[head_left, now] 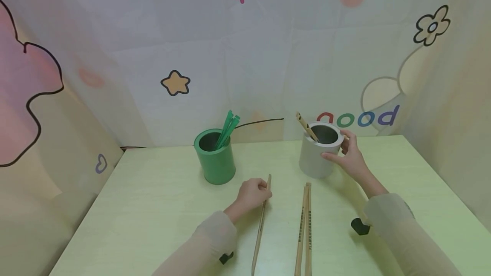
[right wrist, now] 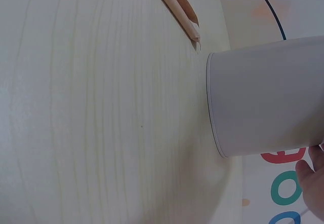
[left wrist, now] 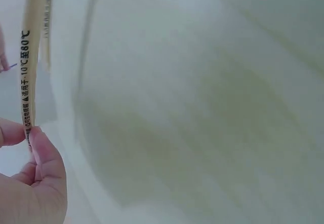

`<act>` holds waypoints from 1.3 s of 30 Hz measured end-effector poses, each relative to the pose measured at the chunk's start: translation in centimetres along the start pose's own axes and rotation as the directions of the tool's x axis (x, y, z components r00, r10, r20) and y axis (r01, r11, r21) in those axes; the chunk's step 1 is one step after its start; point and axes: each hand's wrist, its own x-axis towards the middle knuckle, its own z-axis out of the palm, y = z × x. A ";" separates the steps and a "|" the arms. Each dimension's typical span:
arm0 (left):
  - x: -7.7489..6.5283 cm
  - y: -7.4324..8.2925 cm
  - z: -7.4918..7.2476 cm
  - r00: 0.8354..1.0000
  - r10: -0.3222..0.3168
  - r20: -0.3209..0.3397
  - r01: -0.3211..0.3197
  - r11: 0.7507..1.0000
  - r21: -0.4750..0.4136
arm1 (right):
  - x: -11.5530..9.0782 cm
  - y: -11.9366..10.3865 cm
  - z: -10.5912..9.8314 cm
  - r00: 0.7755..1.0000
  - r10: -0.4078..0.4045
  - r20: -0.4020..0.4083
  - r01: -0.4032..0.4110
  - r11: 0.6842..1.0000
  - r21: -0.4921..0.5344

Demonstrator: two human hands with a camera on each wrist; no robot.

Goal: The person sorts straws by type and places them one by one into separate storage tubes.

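My left hand (head_left: pixel 253 193) pinches a long paper-wrapped straw (head_left: pixel 261 229) near its far end, between thumb and fingers. Printed black lettering runs along the wrapper (left wrist: pixel 25 82) in the left wrist view. At the right, my right hand (head_left: pixel 349 152) grips the white cylindrical holder (head_left: pixel 316 161), its thumb on the near side and its fingers at the right of the rim. A tan wrapped straw (head_left: pixel 305 126) leans inside that holder. In the right wrist view only some fingertips (right wrist: pixel 305 172) show beside the holder's wall.
Two more wrapped straws (head_left: pixel 304 229) lie on the pale wooden table (head_left: pixel 153 208) between my arms. A green holder (head_left: pixel 215 165) with several green sticks (head_left: pixel 228 129) stands left of centre. Behind the table hangs a printed cloth (head_left: pixel 261 63).
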 end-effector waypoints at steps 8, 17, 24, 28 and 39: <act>-0.2 1.9 -1.1 0.999 0.035 0.005 -0.035 0.993 -0.112 | 0.0 0.0 0.0 1.000 0.007 0.000 -0.007 1.000 -0.006; -0.1 5.7 -2.8 0.997 0.069 -0.032 -0.076 0.943 -0.324 | -0.1 -0.1 0.0 1.000 0.024 -0.004 -0.025 1.000 -0.020; 0.1 9.1 -4.3 0.991 0.101 -0.092 -0.133 0.876 -0.464 | 0.0 -0.1 0.0 1.000 0.026 -0.009 -0.026 0.999 -0.020; 0.4 10.6 -5.1 0.984 0.099 -0.147 -0.162 0.838 -0.521 | 0.1 -0.1 0.0 1.000 0.025 -0.011 -0.025 1.000 -0.014; 1.5 13.3 -6.8 0.949 0.052 -0.312 -0.255 0.710 -0.657 | 0.1 0.1 0.0 1.000 0.016 -0.007 -0.016 1.000 -0.007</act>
